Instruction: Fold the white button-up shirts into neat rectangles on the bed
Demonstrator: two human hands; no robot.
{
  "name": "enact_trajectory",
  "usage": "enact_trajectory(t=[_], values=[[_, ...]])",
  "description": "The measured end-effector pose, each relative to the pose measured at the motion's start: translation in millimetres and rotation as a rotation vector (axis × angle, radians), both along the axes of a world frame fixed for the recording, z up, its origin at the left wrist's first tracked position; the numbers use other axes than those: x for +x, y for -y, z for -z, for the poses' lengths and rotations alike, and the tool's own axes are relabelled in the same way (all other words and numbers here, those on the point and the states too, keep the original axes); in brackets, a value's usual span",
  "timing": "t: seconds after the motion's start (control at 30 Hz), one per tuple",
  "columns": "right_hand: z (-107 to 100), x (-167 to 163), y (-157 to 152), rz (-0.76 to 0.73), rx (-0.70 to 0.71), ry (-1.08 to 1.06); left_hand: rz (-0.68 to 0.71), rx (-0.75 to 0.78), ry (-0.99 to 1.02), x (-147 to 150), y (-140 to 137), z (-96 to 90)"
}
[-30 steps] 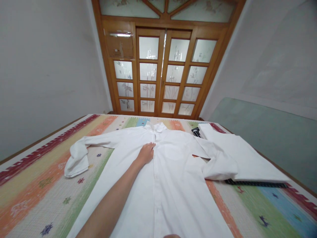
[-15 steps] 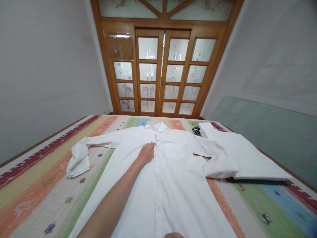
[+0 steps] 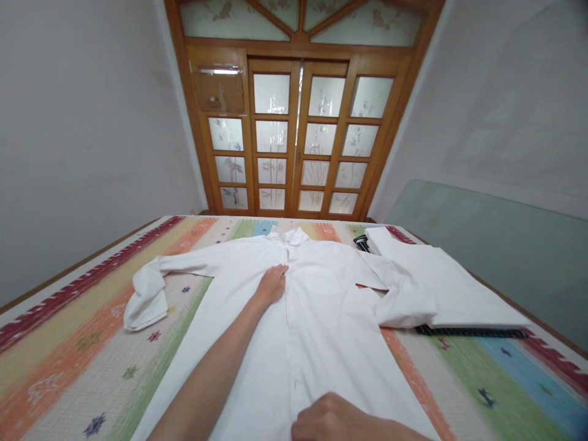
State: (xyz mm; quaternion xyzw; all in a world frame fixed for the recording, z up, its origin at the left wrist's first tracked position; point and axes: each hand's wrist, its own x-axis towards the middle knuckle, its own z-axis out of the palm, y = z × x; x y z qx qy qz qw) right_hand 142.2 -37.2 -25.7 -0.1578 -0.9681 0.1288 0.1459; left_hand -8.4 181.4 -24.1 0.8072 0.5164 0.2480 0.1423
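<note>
A white long-sleeved button-up shirt (image 3: 257,343) lies spread face up, its collar at the far end and its button placket running toward me. My left hand (image 3: 273,284) is closed on the upper placket below the collar, fingers pinched at its edge. Lower down, near the bottom of the view, my right hand (image 3: 328,421) is curled closed against the placket; its fingertips are mostly hidden. The shirt's left-side sleeve stretches out with its cuff folded down, and the other sleeve bends toward the right.
A striped, patterned bedspread (image 3: 68,343) covers the bed under the shirt. Folded white cloth (image 3: 459,288) lies at the right on a black striped item (image 3: 473,332). A pale green board (image 3: 482,245) lines the right wall. Wooden glazed doors (image 3: 298,141) stand beyond the bed.
My right hand has come up into view from the bottom edge onto the lower placket. My left hand stays at the upper placket. The camera view has shifted slightly.
</note>
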Motion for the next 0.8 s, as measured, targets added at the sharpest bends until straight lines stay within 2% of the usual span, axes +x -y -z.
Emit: enact_trajectory(t=[0.07,0.17,0.23,0.33,0.43,0.53,0.67,0.8], values=[[-48,-2,-3,-0.054,0.052,-0.036,0.003,-0.001,-0.005,0,0,-0.7],[-109,-6,-5,-0.025,-0.073,-0.164,0.011,-0.003,-0.015,0,0,-1.0],[-137,-9,-4,-0.022,-0.153,-0.265,0.013,-0.004,-0.019,0,-1,-1.0],[-161,-11,0,-0.021,-0.19,-0.366,0.014,0.0,-0.018,-1,-1,-1.3],[-170,-15,-3,-0.058,-0.14,-0.363,0.012,-0.001,-0.031,0,0,-2.0],[-166,-22,-17,-0.03,-0.046,-0.329,0.004,-0.007,-0.031,0,1,-3.0],[-144,-29,-50,0.084,0.051,-0.318,-0.004,0.004,0.002,-1,5,-3.8],[-119,-26,-98,0.197,0.064,-0.375,0.005,0.05,0.044,-3,6,-2.0]])
